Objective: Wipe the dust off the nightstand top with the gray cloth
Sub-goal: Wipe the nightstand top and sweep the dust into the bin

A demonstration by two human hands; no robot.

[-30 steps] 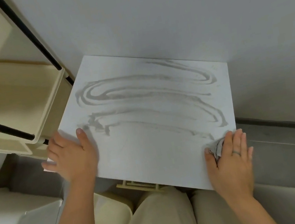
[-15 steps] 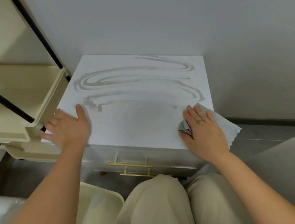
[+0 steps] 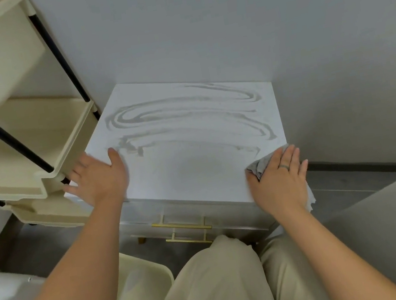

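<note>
The white nightstand top [image 3: 195, 171] fills the middle of the head view, with grey curved dust streaks [image 3: 185, 115] across its back half and a cleaner front half. My right hand [image 3: 280, 182] lies flat on the gray cloth [image 3: 260, 165] at the front right corner, pressing it onto the top; part of the cloth hangs over the right edge. My left hand [image 3: 96, 179] rests palm down, fingers spread, on the front left corner, holding nothing.
A cream shelf cart [image 3: 18, 144] with black posts stands close against the left side. Grey walls close off the back and right. Gold drawer handles [image 3: 183, 228] show below the front edge. My knees [image 3: 215, 287] and a cream bin [image 3: 141, 286] are underneath.
The view has pulled back and tilted. My right hand with the cloth has stayed near the front right corner, shifting slightly back along the right edge. My left hand has stayed put.
</note>
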